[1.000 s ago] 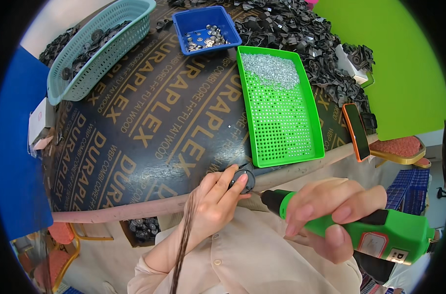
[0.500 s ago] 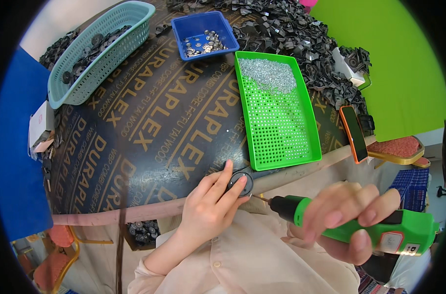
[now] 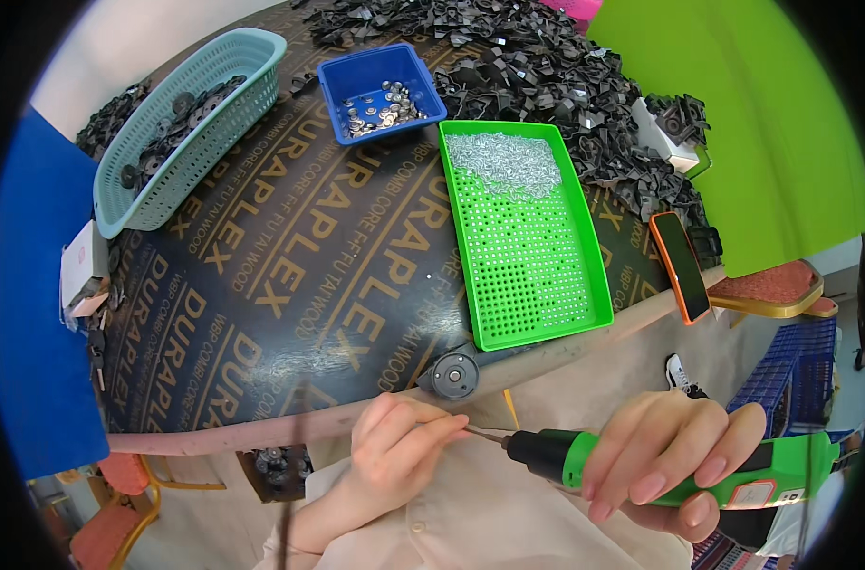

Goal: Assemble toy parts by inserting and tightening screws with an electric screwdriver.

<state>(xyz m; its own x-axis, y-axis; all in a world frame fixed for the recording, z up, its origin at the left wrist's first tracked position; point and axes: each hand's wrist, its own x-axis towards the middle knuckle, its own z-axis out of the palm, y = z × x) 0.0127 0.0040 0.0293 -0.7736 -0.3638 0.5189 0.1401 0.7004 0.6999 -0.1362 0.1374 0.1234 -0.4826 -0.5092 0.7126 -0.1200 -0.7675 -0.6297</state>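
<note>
Near red chairs (image 3: 767,287), a dark tabletop (image 3: 290,351) bears a disc (image 3: 453,377).

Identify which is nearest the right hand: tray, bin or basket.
The green tray, its near end toward the right hand; the blue bin and teal basket sit farther back and left.

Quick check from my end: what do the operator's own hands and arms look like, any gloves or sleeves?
Both the left hand and right hand are bare, with no gloves. The shirt is plain cream with a small button. Its left sleeve stops short of the wrist; the right cuff can't be made out.
</note>
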